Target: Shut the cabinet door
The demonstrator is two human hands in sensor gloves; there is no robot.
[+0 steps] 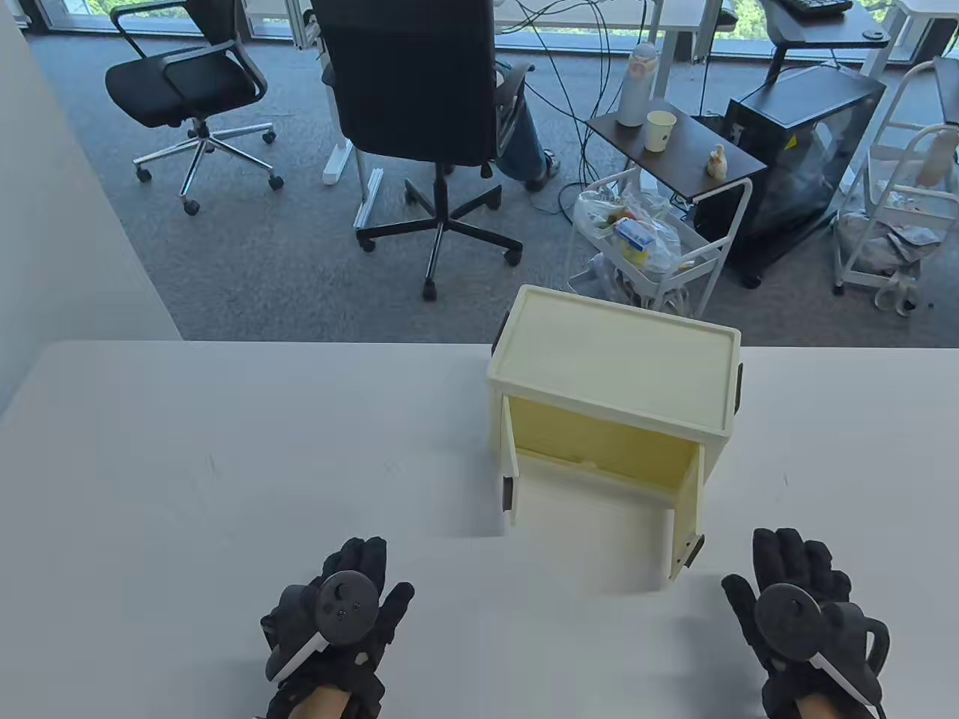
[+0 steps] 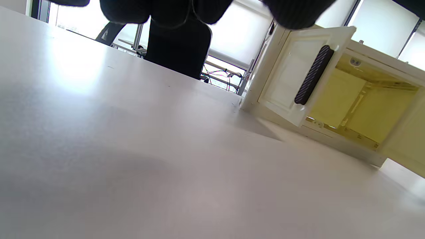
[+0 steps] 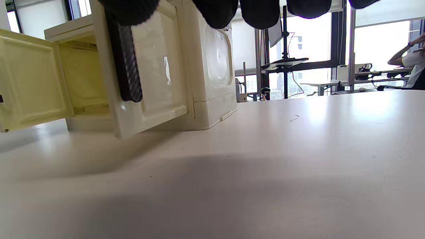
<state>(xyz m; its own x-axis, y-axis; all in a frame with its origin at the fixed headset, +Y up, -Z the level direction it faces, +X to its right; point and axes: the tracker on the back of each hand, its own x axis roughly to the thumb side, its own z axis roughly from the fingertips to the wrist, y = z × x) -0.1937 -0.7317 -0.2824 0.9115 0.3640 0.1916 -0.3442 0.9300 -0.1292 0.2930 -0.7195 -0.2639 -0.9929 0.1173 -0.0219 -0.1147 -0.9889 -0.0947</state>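
Observation:
A cream cabinet point(image 1: 614, 359) stands on the white table point(image 1: 225, 449), its front towards me. Both of its doors stand open. The left door point(image 1: 512, 457) with its black handle point(image 1: 507, 494) swings out towards me, and so does the right door point(image 1: 685, 517). The yellowish inside point(image 1: 599, 442) looks empty. My left hand point(image 1: 367, 569) lies flat and empty on the table, front left of the cabinet. My right hand point(image 1: 787, 562) lies flat and empty just right of the right door. The left wrist view shows the left door point(image 2: 285, 79); the right wrist view shows the right door point(image 3: 159, 73).
Beyond the table's far edge are office chairs point(image 1: 419, 90), a white trolley point(image 1: 652, 247) and a small side table point(image 1: 674, 142) with a cup. A white wall panel point(image 1: 60, 187) stands at the left.

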